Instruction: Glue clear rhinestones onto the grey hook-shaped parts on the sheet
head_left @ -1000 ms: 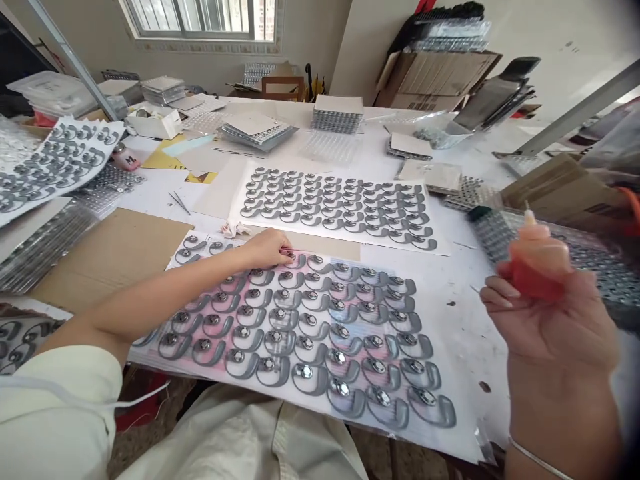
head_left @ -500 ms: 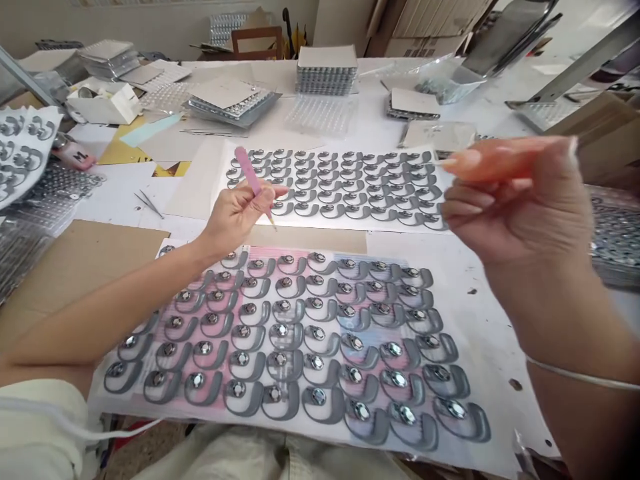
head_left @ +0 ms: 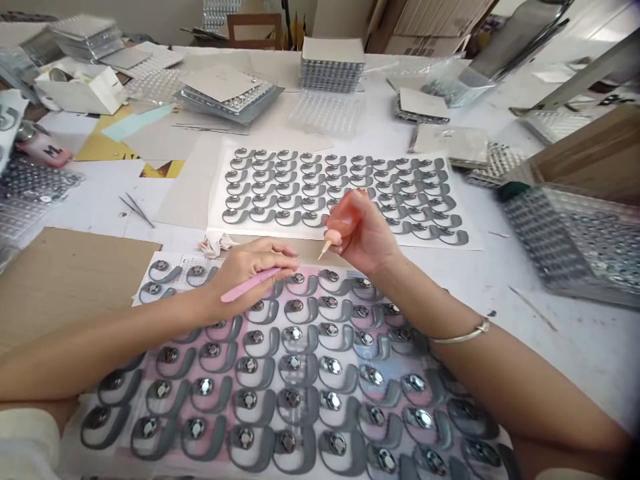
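My left hand [head_left: 255, 270] rests over the top left part of the near sheet, fingers closed on pink tweezers [head_left: 250, 285] that lie slanted under the palm. My right hand [head_left: 367, 230] grips a small orange squeeze bottle [head_left: 344, 223], its thin pale nozzle pointing down and left, just above the sheet's upper edge. The near sheet [head_left: 320, 387] carries rows of grey curved pieces, each with a round shiny stone. Behind it, a second sheet [head_left: 217, 217] holds smaller-looking rows of similar grey pieces.
Crumpled tissue [head_left: 216, 244] lies beside my left hand. Another pair of tweezers [head_left: 137, 209] and brown cardboard [head_left: 65, 287] are at left. Stacked trays [head_left: 332, 67] stand at the back. On the right are a clear box of stones [head_left: 575, 247] and a thin stick [head_left: 533, 308].
My right hand has come left and inward with the bottle, its nozzle now pointing down. My left hand has lowered and turned, laying the pink tweezers flatter. The camera view has shifted slightly.
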{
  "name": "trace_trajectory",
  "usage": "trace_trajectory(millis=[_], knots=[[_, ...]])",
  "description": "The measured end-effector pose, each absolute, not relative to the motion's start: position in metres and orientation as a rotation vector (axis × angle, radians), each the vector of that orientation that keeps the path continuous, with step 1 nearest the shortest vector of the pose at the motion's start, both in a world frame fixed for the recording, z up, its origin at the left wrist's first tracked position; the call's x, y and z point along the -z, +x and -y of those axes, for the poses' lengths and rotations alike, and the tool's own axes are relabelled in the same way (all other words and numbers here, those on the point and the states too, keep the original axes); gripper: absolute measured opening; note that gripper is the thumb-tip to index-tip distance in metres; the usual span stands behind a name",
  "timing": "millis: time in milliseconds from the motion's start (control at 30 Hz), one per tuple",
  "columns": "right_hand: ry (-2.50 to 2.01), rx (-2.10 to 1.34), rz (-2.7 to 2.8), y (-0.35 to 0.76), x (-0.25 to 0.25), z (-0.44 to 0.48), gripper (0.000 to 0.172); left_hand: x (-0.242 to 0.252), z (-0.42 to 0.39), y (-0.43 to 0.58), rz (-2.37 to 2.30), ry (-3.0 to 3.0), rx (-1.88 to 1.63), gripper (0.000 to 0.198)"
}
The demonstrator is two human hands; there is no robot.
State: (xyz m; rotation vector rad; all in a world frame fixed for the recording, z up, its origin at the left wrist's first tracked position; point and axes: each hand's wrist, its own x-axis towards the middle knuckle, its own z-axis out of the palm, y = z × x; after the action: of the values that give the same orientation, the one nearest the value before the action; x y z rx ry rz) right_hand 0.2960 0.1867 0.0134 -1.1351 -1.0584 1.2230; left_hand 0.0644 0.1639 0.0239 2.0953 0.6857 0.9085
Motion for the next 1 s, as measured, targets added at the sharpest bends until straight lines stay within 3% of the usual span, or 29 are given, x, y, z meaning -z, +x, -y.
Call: trace_trajectory(millis=[100,500,1000], knots=[[-1.079,-1.423,0.894,0.287,-0.017,-0.186,0.052,-0.020,-0.162,0.062,-0.596,2.145,-0.917,0.015],[-1.153,-1.316,0.981,0.275,-0.018,-0.178,0.041,-0.015,-0.158,0.055,-0.420,2.492,-0.939,0.017],[-1.275,-0.795,1.309,0.262,-0.017,-0.153,0.037,-0.004,-0.152,0.055,-0.394,2.904,-0.930,0.022]])
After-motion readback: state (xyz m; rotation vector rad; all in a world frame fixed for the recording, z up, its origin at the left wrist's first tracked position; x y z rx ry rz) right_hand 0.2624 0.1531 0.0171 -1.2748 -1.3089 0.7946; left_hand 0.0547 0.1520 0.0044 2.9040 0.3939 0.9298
